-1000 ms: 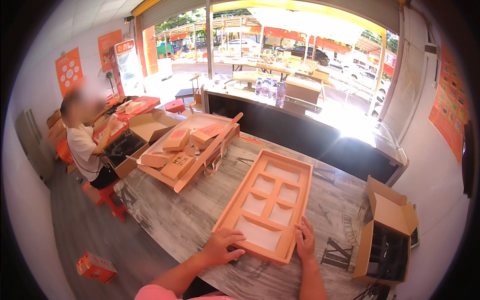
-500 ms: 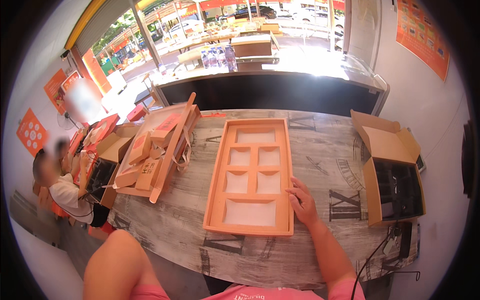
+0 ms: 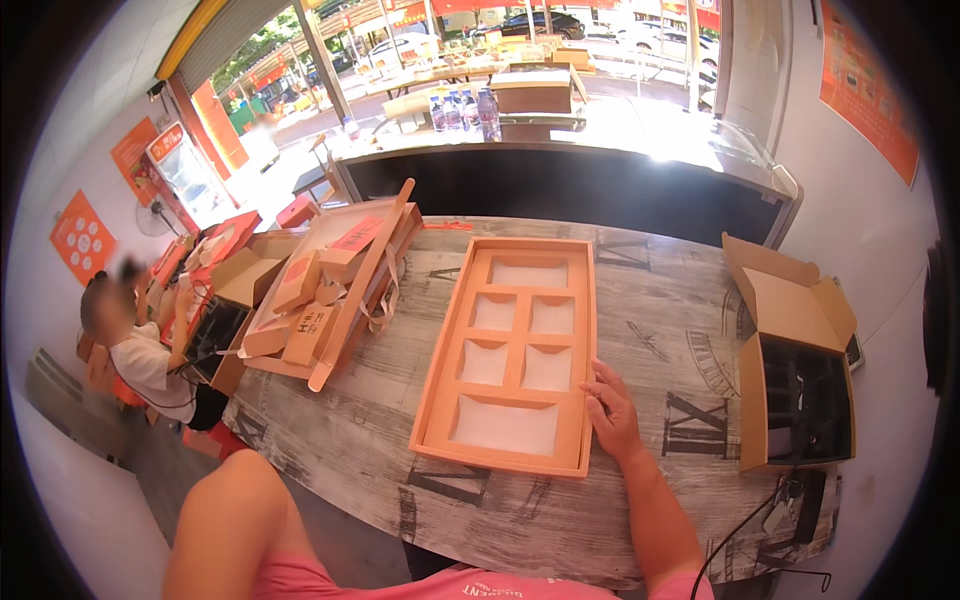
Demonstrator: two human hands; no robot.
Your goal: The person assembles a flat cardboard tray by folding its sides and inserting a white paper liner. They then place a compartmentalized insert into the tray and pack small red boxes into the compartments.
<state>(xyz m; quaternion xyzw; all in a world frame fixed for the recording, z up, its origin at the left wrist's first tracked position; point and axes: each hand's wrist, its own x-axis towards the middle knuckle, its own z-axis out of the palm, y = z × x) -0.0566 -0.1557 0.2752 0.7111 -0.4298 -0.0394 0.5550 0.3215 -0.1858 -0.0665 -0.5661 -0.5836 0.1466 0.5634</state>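
I see a flat, orange-brown cardboard box (image 3: 521, 337) lying on the gray bench (image 3: 360, 450), in the middle of the frame. It has six holes inside: a wide one at the top, four small ones, and a wide one at the bottom. The right hand (image 3: 612, 410) is at its right side. It is loose, with the fingers a little bent, and the tips seem to touch the box's edge. The left hand is out of the frame, so I cannot tell how it is.

Left of the middle, small boxes (image 3: 298, 280) lie heaped in a big tray (image 3: 365, 285). On the right, a brown box (image 3: 750, 410) is open. Near the top, bottles (image 3: 488, 115) stand on a dark-fronted display case (image 3: 560, 185). On the left is a person in white (image 3: 145, 360).
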